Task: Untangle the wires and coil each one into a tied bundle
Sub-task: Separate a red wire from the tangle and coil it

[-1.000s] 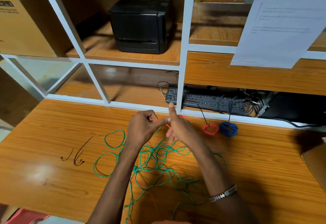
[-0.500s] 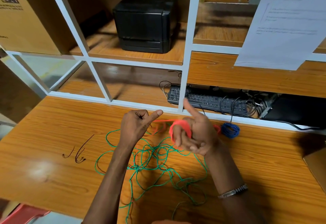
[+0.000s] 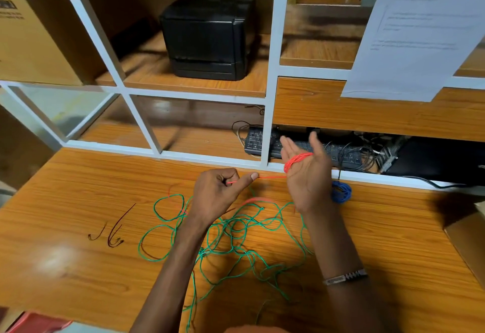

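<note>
left hand [image 3: 217, 193] pinches red wire [image 3: 298, 161] end; right hand [image 3: 307, 175] flat open w/ coil round fingers. loops could slip off if tension drops.

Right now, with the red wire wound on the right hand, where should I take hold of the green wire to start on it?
Probably the open outer loop at the far left of the green wire, coming from the left. It lies flat on the desk, apart from the knotted middle. The left hand pinches the red wire, which is looped round the right hand.
</note>
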`<state>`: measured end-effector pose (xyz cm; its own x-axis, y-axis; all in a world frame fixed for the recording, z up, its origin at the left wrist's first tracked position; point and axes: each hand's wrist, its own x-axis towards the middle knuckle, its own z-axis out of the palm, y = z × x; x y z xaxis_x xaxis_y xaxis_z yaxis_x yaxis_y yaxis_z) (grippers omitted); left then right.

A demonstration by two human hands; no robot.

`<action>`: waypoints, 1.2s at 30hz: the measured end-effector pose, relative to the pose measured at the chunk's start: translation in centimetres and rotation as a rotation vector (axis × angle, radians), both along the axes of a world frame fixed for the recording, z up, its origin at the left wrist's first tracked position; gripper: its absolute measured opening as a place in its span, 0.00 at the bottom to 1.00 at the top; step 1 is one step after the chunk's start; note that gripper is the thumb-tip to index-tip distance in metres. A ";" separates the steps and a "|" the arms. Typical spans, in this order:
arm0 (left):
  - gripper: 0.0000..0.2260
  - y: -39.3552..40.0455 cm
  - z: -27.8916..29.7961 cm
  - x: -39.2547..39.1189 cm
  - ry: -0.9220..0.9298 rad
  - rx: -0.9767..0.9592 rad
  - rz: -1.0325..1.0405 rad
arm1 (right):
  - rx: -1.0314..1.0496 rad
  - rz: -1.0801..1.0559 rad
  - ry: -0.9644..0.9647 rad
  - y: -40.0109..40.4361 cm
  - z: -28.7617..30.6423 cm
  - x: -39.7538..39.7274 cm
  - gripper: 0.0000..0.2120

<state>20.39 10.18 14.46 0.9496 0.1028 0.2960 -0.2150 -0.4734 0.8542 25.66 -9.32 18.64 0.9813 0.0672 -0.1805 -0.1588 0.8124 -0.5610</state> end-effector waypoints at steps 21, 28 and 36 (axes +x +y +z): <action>0.17 2.1 1.0 1.0 -0.082 -0.123 0.052 | -0.328 1.243 -0.184 1.0 0.4 -2.4 0.52; 0.26 0.6 1.4 0.7 -0.001 -0.038 -0.087 | 0.443 0.896 -0.295 1.5 0.5 -2.4 0.39; 0.24 0.5 1.4 0.0 -0.018 0.000 -0.008 | 0.654 0.207 -0.109 -0.5 2.3 -0.4 0.29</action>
